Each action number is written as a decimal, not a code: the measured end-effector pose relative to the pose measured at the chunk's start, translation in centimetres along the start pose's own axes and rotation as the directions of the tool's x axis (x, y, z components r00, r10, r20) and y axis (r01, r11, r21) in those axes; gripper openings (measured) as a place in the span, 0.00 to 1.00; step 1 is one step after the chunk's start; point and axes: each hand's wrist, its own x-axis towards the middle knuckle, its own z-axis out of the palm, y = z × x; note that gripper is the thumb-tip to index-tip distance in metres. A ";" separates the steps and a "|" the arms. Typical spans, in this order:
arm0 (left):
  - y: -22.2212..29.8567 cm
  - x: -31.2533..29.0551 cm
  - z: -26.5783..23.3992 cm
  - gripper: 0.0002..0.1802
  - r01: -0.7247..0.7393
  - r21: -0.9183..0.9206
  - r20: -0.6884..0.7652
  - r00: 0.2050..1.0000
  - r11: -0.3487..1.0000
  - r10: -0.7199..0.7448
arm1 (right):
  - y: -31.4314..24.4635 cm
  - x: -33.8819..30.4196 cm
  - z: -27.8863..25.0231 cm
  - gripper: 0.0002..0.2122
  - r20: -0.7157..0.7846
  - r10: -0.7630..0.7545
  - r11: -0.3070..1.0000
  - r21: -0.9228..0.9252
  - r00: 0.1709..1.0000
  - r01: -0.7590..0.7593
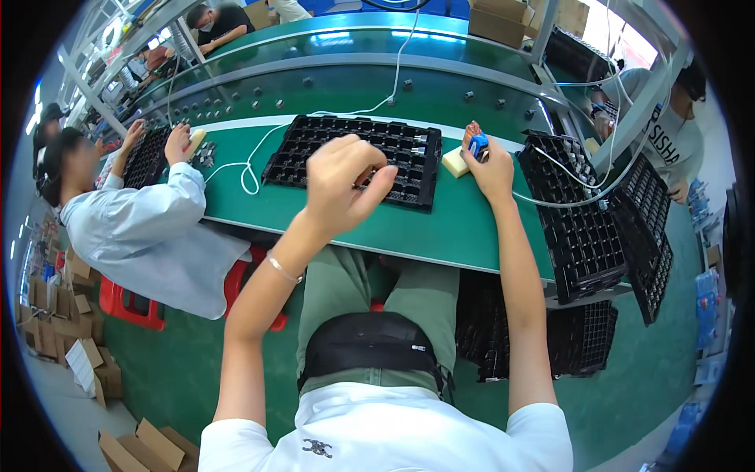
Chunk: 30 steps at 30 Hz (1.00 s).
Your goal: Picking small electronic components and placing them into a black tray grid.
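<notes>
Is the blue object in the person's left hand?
No, the right hand holds the blue object, near the pale yellow block.

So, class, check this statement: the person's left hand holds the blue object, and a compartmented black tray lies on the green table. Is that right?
Not quite: the head view shows the right hand holding the blue object. A compartmented black tray does lie on the green table.

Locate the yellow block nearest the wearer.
In the head view, right of centre, the block sits between the central black tray and the right hand.
</notes>
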 end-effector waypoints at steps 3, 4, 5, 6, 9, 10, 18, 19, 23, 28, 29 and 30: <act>-4.8 -0.9 5.2 0.08 0.217 0.019 0.165 0.962 0.976 -0.217 | 0.3 -0.1 -0.4 0.16 -0.003 0.006 0.999 -0.048 1.000 -0.006; -6.5 -0.8 6.3 0.09 0.264 0.064 0.229 0.935 0.962 -0.272 | -0.1 0.0 -0.4 0.16 -0.003 -0.015 0.998 -0.064 1.000 0.015; -8.2 -0.9 7.5 0.10 0.289 0.122 0.282 0.907 0.950 -0.312 | -0.6 0.2 -0.5 0.16 0.007 -0.019 0.998 -0.058 1.000 0.019; -9.9 -0.8 8.7 0.11 0.306 0.173 0.337 0.875 0.936 -0.348 | -1.0 0.3 -0.9 0.16 0.012 -0.008 0.997 -0.079 1.000 0.009; -12.7 0.3 11.3 0.18 0.325 0.330 0.517 0.723 0.886 -0.458 | -1.3 0.4 -0.7 0.17 0.008 0.017 0.996 -0.085 1.000 -0.017; -13.2 0.4 11.9 0.21 0.307 0.433 0.599 0.605 0.848 -0.525 | -1.3 0.5 -0.5 0.17 0.005 0.026 0.998 -0.064 1.000 -0.025; -12.8 -2.7 15.2 0.26 0.468 0.466 0.352 0.681 0.751 -0.642 | -0.8 0.3 0.1 0.17 -0.003 0.040 0.996 -0.083 0.999 -0.040; -13.0 -2.8 15.4 0.25 0.466 0.467 0.353 0.681 0.751 -0.642 | -0.6 0.4 0.0 0.17 0.022 0.048 0.996 -0.081 0.999 -0.047; -13.0 -2.5 15.2 0.23 0.531 0.428 0.378 0.629 0.731 -0.679 | -0.3 0.2 0.0 0.18 0.006 0.066 0.992 -0.105 0.998 -0.065; -14.4 -3.3 14.8 0.18 0.652 0.039 0.251 0.727 0.758 -0.639 | -0.6 0.2 0.2 0.18 0.023 0.067 0.990 -0.128 0.997 -0.063; -14.4 -3.0 14.6 0.16 0.753 -0.136 0.316 0.649 0.644 -0.692 | -0.6 0.3 0.4 0.18 0.013 0.068 0.992 -0.112 0.998 -0.066; -14.3 -2.7 14.4 0.14 0.822 -0.293 0.394 0.569 0.489 -0.722 | -0.5 0.3 0.4 0.17 0.003 0.068 0.993 -0.095 0.998 -0.067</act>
